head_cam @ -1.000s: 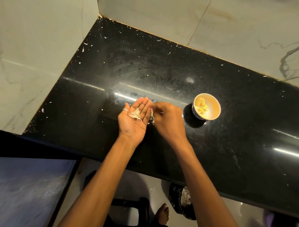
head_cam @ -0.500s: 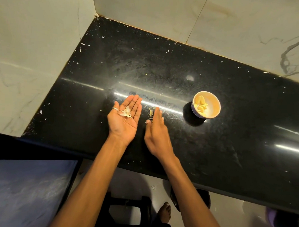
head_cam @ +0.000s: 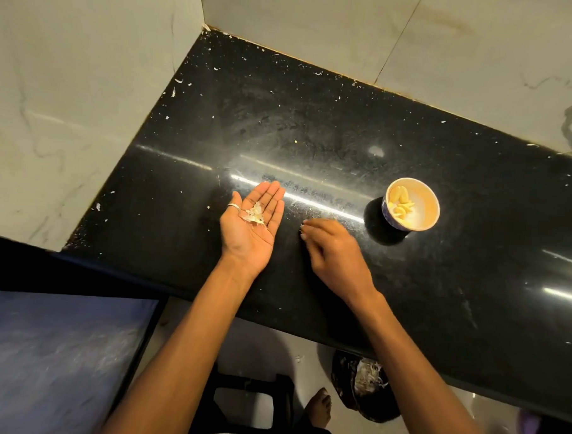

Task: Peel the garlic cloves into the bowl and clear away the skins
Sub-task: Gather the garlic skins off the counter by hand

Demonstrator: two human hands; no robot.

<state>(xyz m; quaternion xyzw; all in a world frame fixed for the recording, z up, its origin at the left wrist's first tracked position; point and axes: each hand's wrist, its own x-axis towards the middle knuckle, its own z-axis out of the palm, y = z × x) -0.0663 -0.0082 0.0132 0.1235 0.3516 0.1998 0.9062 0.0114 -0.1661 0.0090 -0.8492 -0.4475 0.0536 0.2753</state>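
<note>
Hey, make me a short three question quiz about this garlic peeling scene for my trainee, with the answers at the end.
1. True or false: the left hand lies palm up with garlic skins on it.
2. Where are the peeled cloves? A: in the bowl. B: on a plate. C: in a pan.
3. Fill in: the ring is on the ___ hand.
Key: 1 true; 2 A; 3 left.
</note>
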